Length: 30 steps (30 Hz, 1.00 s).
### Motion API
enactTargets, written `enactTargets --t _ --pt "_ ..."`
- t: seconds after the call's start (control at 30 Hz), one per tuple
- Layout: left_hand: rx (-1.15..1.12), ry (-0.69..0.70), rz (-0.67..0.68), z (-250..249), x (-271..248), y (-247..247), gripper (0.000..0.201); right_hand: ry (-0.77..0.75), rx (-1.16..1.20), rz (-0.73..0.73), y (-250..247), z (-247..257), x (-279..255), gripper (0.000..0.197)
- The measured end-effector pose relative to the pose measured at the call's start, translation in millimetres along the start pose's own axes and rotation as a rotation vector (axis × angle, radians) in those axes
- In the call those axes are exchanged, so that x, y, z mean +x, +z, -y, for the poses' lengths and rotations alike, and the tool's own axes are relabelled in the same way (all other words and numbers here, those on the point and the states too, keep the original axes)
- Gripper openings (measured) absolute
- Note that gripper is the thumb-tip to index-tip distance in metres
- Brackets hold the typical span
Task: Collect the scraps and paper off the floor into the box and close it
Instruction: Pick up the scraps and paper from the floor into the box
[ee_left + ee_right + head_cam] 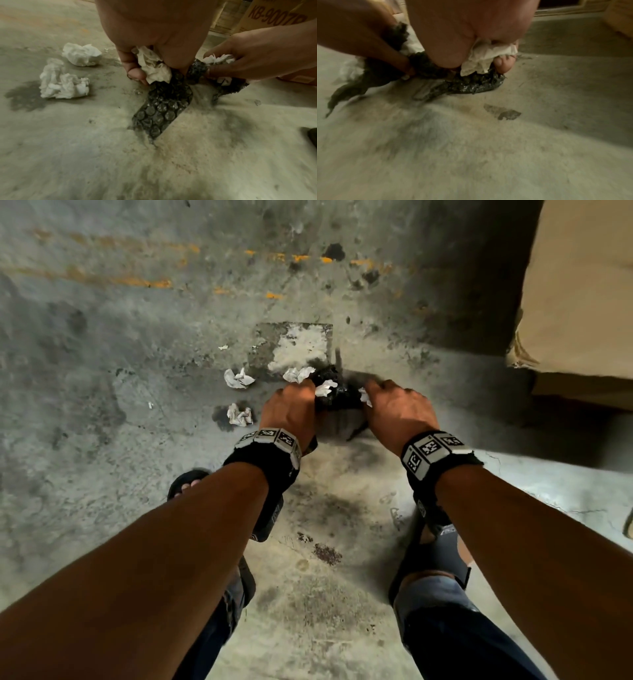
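A black bubble-wrap scrap (pixel 163 106) lies bunched on the concrete floor between my hands. My left hand (pixel 291 405) grips its left end together with a crumpled white paper (pixel 154 67). My right hand (pixel 394 405) grips the other end (pixel 477 83) along with another white paper wad (pixel 488 56). Loose crumpled papers lie to the left: one (pixel 238 378) farther off, one (pixel 239 415) nearer, and a third (pixel 297 374) just beyond my left hand. The cardboard box (pixel 582 302) stands at the upper right, its opening out of sight.
My sandalled feet (pixel 186 482) stand just behind my hands. Small white bits (pixel 223 347) dot the stained floor (pixel 137 337). A printed carton (pixel 274 17) stands behind my right hand in the left wrist view.
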<state>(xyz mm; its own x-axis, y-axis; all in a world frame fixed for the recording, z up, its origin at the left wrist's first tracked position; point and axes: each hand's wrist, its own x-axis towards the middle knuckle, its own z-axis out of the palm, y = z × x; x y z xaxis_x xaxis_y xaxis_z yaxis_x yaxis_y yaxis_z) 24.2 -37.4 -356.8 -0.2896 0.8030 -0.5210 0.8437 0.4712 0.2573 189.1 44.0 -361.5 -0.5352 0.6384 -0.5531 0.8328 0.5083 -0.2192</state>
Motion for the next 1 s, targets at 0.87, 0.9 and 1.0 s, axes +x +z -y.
enactTargets --t 0.87,0.9,1.0 --pt "-0.353 0.079 0.269 -473 17 -212 0.094 0.666 0.732 -0.461 -309 -321 -162 0.066" --pt "-0.405 0.059 0.306 -483 19 -210 0.105 0.679 0.764 -0.437 -311 -330 -165 0.075" --pt "-0.604 0.037 0.333 -502 26 -202 0.103 0.678 0.914 -0.364 -313 -353 -173 0.083"
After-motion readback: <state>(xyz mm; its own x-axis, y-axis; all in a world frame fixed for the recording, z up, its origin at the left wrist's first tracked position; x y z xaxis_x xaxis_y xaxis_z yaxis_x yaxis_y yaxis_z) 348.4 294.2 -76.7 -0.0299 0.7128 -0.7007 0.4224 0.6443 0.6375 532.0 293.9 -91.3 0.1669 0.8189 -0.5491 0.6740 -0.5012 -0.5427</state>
